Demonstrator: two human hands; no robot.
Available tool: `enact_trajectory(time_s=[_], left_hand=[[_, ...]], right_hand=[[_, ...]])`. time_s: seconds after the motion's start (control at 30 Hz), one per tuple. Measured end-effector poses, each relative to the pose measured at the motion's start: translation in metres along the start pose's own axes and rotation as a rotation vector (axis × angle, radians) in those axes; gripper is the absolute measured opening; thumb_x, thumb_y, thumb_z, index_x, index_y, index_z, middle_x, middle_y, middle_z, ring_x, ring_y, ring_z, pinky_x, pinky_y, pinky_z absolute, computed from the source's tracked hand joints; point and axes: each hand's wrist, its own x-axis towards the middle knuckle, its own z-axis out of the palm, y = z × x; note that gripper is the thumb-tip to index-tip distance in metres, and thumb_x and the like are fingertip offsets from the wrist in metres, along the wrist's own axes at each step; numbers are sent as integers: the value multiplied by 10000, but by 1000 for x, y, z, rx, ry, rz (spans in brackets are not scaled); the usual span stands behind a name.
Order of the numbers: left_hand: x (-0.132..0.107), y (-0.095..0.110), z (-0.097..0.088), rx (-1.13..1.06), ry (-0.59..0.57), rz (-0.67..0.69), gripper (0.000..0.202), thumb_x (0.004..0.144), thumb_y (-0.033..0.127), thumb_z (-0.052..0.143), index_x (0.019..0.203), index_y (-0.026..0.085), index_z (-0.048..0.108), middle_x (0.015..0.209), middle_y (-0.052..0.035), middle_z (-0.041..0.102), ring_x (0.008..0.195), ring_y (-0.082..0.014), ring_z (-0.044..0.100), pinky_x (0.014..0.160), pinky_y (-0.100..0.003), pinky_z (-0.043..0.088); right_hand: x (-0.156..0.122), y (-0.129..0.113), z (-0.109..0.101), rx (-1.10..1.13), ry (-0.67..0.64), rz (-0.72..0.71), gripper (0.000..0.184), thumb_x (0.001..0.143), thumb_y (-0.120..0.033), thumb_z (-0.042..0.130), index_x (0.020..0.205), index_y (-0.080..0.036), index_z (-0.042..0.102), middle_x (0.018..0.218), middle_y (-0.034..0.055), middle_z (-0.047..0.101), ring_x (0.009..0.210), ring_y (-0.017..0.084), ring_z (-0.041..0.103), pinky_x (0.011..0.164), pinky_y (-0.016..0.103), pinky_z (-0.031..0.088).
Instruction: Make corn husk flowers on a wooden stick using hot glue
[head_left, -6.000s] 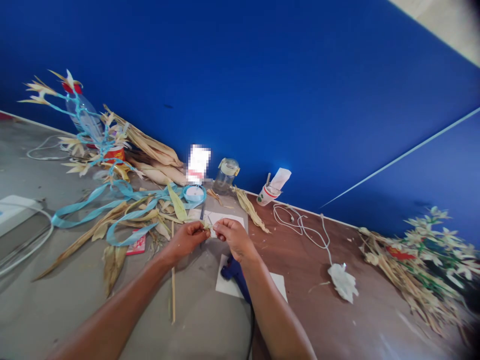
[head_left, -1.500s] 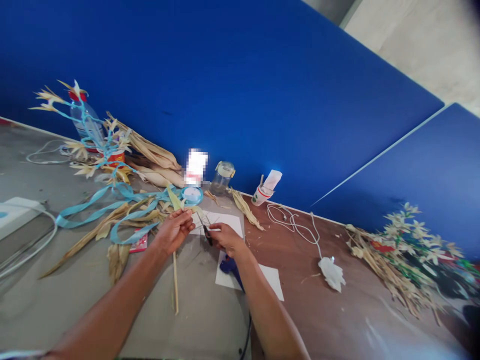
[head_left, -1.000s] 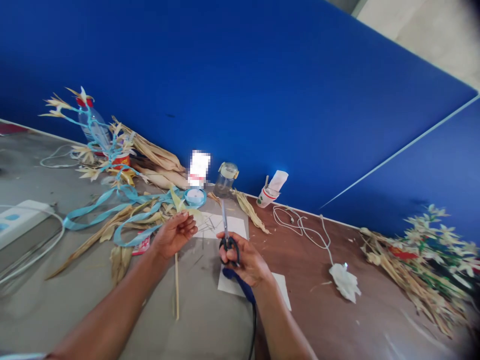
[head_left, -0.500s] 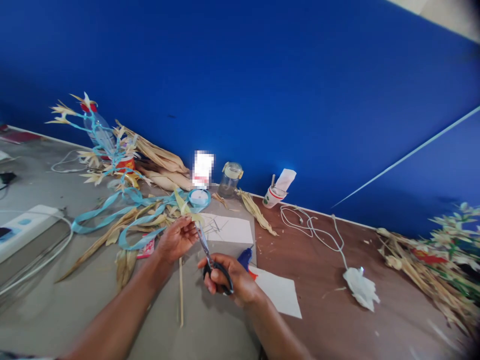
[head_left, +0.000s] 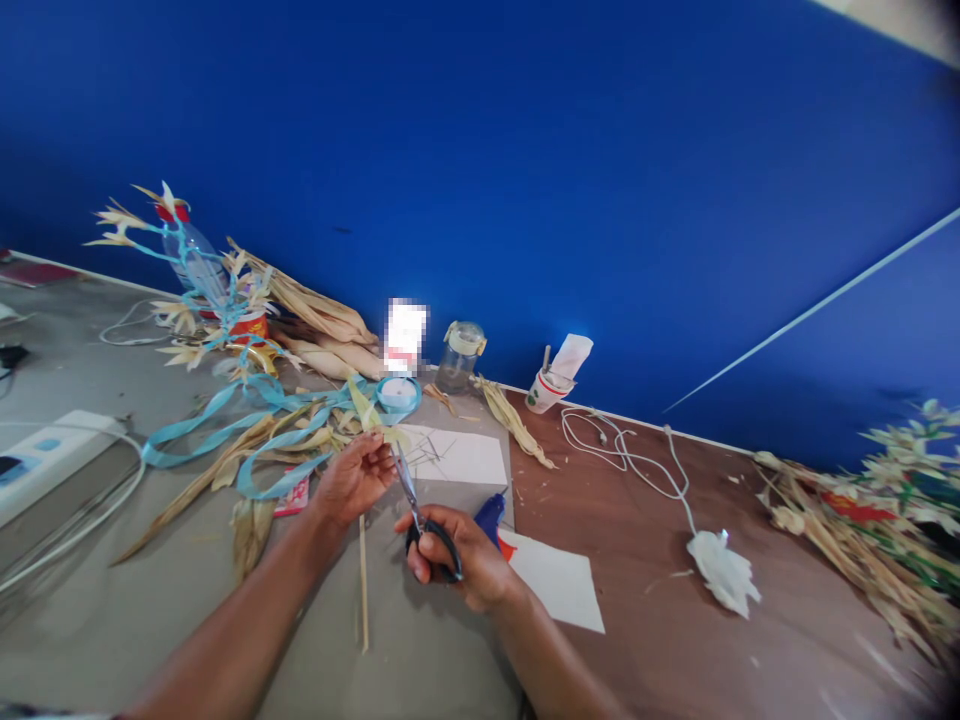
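Note:
Between the fingertips of my left hand (head_left: 354,482) is a pale green-yellow corn husk piece (head_left: 363,404), its pointed end sticking up. My right hand (head_left: 469,560) grips black-handled scissors (head_left: 406,478) by the loops. The blades point up and left, their tips at the husk beside my left fingers. Whether the blades touch the husk, I cannot tell. Behind my hands lies a white sheet (head_left: 465,458) with several thin wire pieces on it. A blue glue gun (head_left: 491,515), partly hidden, rests just beyond my right hand.
Blue ribbon (head_left: 202,430) and dry husks (head_left: 217,480) spread to the left, near a ribbon roll (head_left: 409,400). A glass jar (head_left: 460,362) and paper cup (head_left: 541,392) stand along the blue wall. A white cable (head_left: 679,490) crosses the brown table. A power strip (head_left: 64,460) lies left.
Almost nothing differs. The scissors and my right hand have shifted very slightly up and left; my left hand keeps its pinch on the husk.

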Motion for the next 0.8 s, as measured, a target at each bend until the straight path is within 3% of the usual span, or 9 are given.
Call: enact_trajectory(time_s=[0.1,0.3,0.6,0.8], left_hand=[[1,0,-2,3,-12,0,200,646,79,628,549,164,475,451,69,364,416,-72,406,539,-264,463],[1,0,-1,24,-143,-39,258,665,101,622,516,163,421,478,52,356,436,-76,398,446,-213,392],[-4,-3,6,141,-141,-60,281,656,99,635,525,166,395,457,69,330,423,-68,361,460,-212,376],[-5,-4,8,174,-217,-79,278,656,90,634,525,158,400,451,72,315,420,-61,349,449,-205,343]], right_hand=[[0,0,1,7,10,8,461,669,-451,698,978,-120,613,560,-21,528,472,58,397,464,187,229],[2,-1,2,27,68,-21,473,663,-470,701,976,-131,599,555,-28,517,492,64,390,472,191,216],[9,6,-2,-63,124,-76,517,635,-492,715,981,-124,604,536,-33,532,479,70,420,503,209,262],[10,5,-4,-80,135,-93,522,645,-502,706,989,-122,607,531,-34,530,475,69,416,506,212,267]])
